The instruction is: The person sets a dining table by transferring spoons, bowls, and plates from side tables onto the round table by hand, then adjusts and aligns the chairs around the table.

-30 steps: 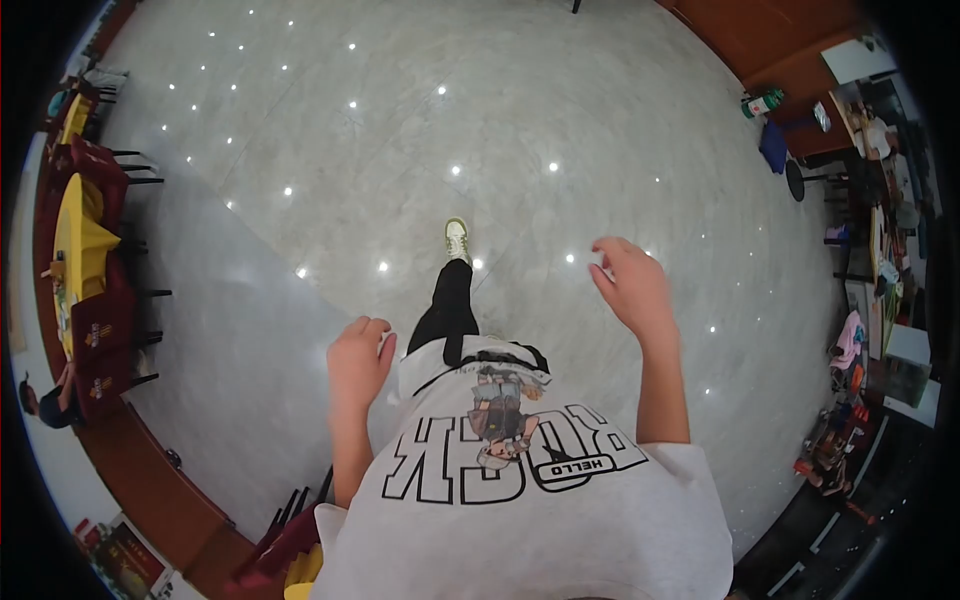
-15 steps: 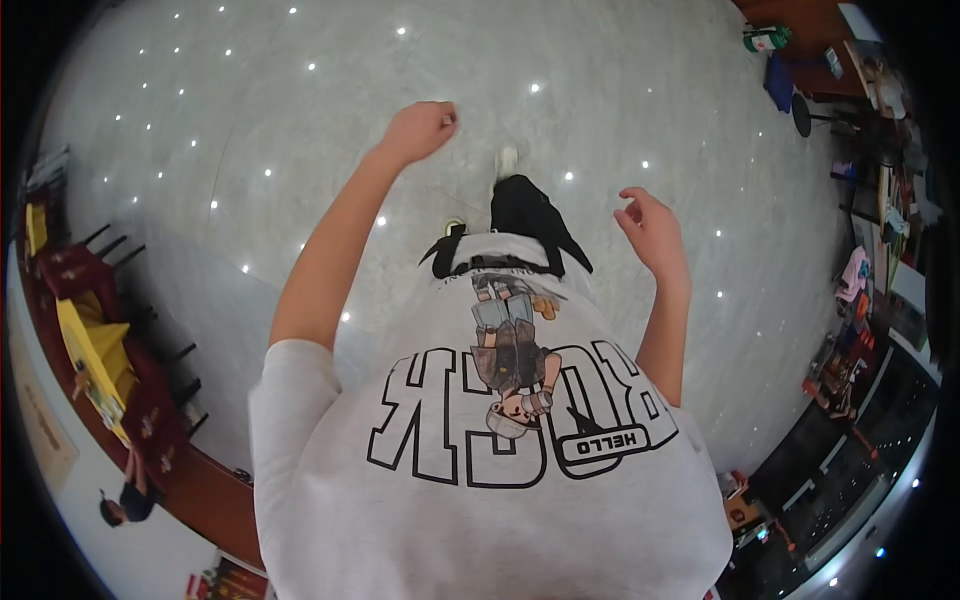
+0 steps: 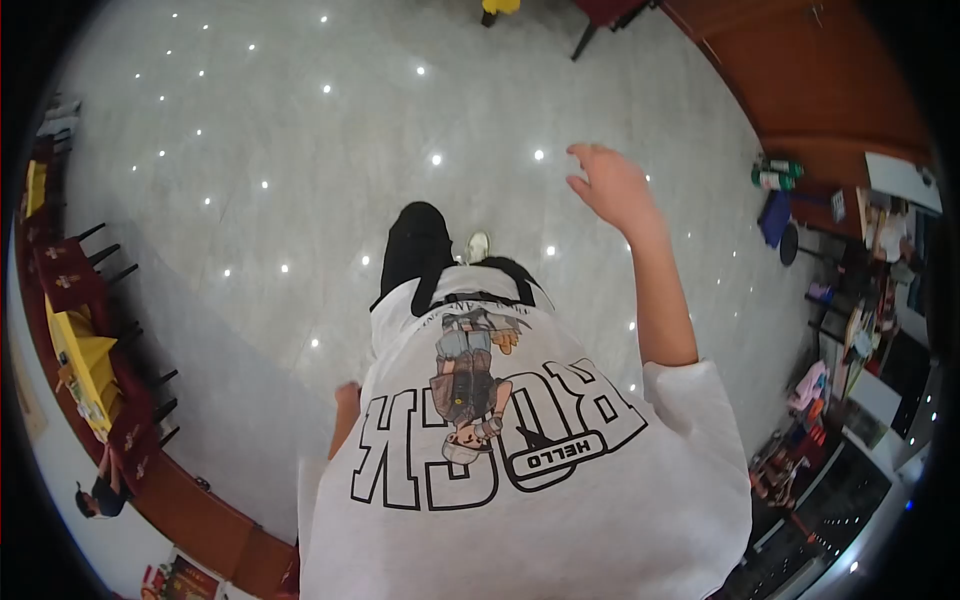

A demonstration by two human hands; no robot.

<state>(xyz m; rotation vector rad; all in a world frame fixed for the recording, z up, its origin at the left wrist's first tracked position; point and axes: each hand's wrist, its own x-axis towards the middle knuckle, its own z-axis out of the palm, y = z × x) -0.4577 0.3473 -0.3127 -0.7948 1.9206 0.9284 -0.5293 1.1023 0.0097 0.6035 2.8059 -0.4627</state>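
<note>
In the head view: holding the right hand (image 3: 612,185) open and loosely bent over the grey floor (image 3: 480,110). Showing only part of the left hand (image 3: 347,390), just beside the white shirt (image 3: 530,530); cannot tell whether open or closed. Wearing black trousers (image 3: 415,245) below the shirt.

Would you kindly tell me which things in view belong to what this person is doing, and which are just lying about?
Belonging:
right hand, nothing visible in it
left hand, mostly hidden beside the white T-shirt
pale shoe
grey floor

Just about the room:
yellow tablecloth
dark red chairs
green containers
pink cloth
</note>
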